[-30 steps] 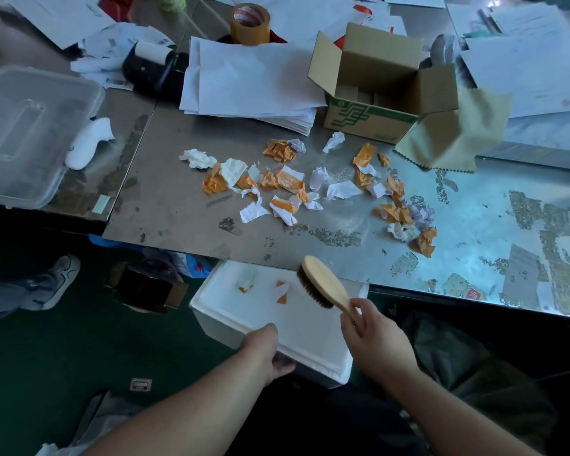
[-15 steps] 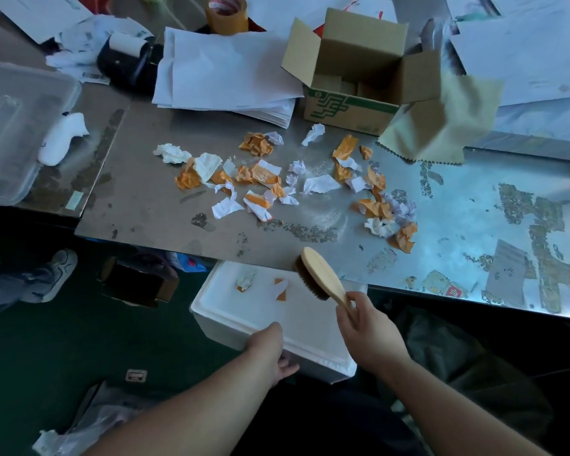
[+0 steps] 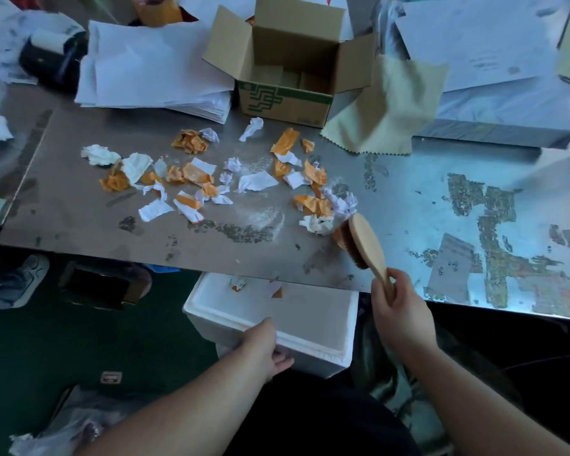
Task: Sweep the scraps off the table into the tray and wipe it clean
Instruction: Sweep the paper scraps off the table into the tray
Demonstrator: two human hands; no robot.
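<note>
The right hand (image 3: 405, 320) is curling its fingers round the wooden handle of the brush (image 3: 364, 240), and the fist is hiding most of that handle. The brush's dark bristles are resting on the desk (image 3: 79, 218), just beside a crumpled white piece at the right end of the scraps (image 3: 191, 172). The left hand (image 3: 264, 347) is gripping the near rim of the tray (image 3: 211, 311), with its fingertips only partly showing against the wall. The tray, a white foam box shape, is sitting below the desk's near edge, which is covering its far end. A few scraps are lying in it there. The remaining scraps, torn and crumpled orange and white paper, are lying spread across the middle of the grey metal desk around a pale powdery smear. Behind them an open cardboard box (image 3: 287, 100) with green print is standing. A yellowish cloth (image 3: 385, 110) with a zigzag edge is lying at its right side, and a stack of white paper (image 3: 152, 70) at its left. A shoe (image 3: 17, 284) on the floor at left is showing only dimly
</note>
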